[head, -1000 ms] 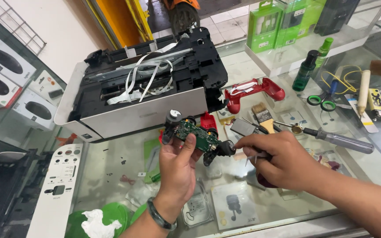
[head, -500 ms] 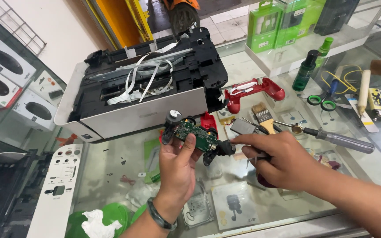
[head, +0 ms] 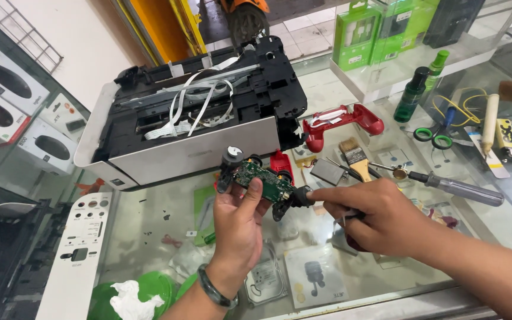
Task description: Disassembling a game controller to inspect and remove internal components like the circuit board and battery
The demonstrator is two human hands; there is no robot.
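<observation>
Green retail boxes point(head: 380, 29) stand on the raised glass shelf at upper right; white boxes with black oval pictures point(head: 7, 98) stack at far left. Compared with the earlier frames, hand positions are unchanged. The left hand point(head: 238, 228) grips a green circuit board point(head: 265, 181) above the glass counter point(head: 149, 225), before the opened printer point(head: 191, 112). The right hand point(head: 374, 216) is closed, index fingertip on the board's right thumbstick point(head: 300, 197). A green container point(head: 105, 299) holds crumpled white tissue point(head: 131, 299).

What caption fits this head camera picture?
Left hand holds a green controller circuit board while the right hand touches its end.
</observation>
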